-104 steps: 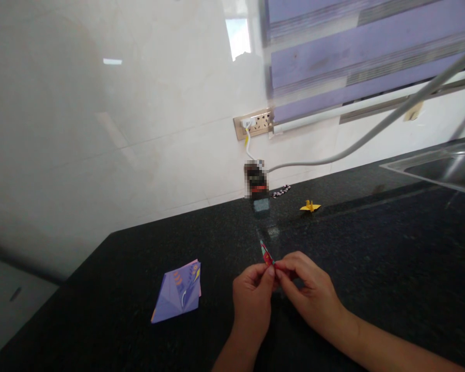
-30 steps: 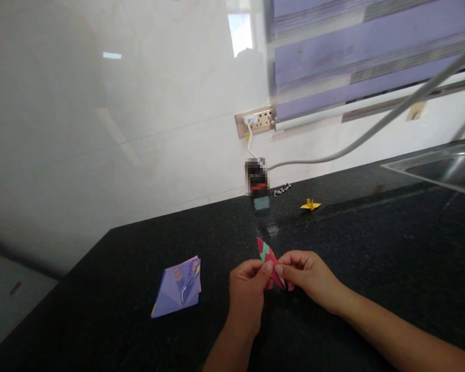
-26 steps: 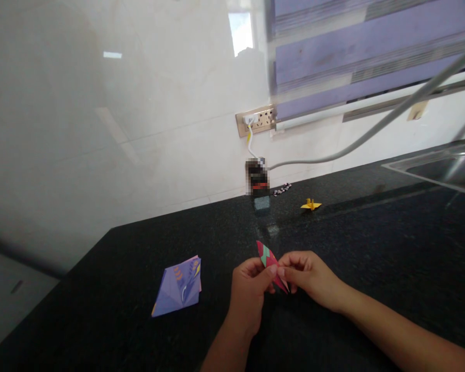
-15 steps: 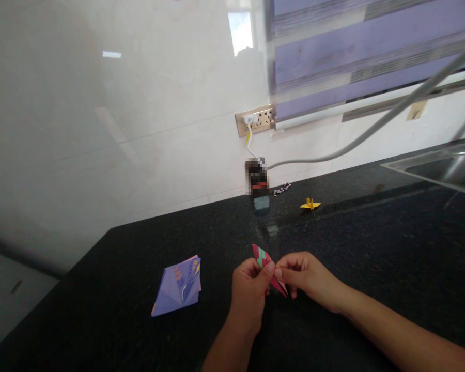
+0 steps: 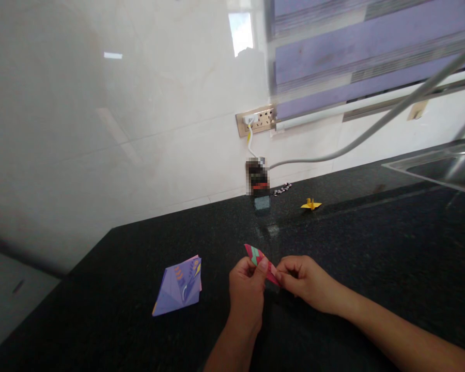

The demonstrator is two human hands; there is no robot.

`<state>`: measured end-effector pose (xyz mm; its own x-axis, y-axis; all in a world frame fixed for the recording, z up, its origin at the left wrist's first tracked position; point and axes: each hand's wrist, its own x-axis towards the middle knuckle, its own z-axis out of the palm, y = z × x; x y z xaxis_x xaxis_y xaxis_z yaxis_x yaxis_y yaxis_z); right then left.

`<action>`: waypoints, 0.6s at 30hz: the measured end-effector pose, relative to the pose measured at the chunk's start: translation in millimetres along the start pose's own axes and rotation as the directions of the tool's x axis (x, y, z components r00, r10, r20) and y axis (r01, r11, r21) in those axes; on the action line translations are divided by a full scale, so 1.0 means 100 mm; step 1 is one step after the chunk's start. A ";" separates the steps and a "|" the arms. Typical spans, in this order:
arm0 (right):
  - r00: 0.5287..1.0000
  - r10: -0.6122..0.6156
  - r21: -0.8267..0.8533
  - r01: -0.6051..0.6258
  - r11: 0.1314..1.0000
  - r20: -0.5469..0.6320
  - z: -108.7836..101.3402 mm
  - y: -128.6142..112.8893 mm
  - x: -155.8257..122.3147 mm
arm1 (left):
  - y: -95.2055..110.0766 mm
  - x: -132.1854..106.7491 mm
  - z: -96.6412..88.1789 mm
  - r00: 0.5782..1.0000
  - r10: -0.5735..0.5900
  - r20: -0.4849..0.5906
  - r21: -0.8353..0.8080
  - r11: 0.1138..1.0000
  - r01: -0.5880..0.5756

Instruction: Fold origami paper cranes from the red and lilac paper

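Note:
My left hand (image 5: 247, 289) pinches a narrow piece of folded origami paper (image 5: 254, 255), red with green and pink patches, between thumb and fingers. The thumb lies on its upper face. At the paper's lower right end, my right hand (image 5: 308, 281) has thumb and forefinger closed on the edge. The paper is held above the black counter, slanting from upper left to lower right. Fingers hide much of its middle and lower end. To the left lies a stack of purple patterned paper (image 5: 178, 289), with a pink sheet edge showing.
A yellow origami crane (image 5: 311, 204) sits farther back on the black counter (image 5: 217, 227). By the wall stand a blurred-out dark object (image 5: 258, 177) and a beaded strand (image 5: 282, 189). A grey cable (image 5: 321, 158) runs right, above a sink (image 5: 445, 163). A socket (image 5: 256, 120) is on the wall.
The folded paper and my left hand have shifted slightly left. My right fingers have moved down along the paper to its lower right end, and the split tips there no longer show.

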<state>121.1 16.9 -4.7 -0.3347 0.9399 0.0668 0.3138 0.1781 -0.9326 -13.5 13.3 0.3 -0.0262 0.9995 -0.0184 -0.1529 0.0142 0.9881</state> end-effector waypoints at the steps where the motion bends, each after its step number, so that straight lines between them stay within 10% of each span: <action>1: 1.000 -0.009 -0.013 0.009 1.000 -0.008 0.00 0.00 0.00 | -0.01 0.00 -0.01 1.000 0.001 -0.004 -0.006 1.000 -0.001; 18: 0.964 0.056 0.416 0.059 0.907 -0.258 -0.12 -0.09 0.03 | -0.03 -0.05 0.02 0.962 -0.207 0.179 0.004 0.978 0.210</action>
<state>128.4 21.3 8.1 -0.0759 0.9917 0.1041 -0.1050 0.0959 -0.9898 -11.0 8.7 -2.6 0.1834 0.9635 -0.1951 -0.1515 0.2238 0.9628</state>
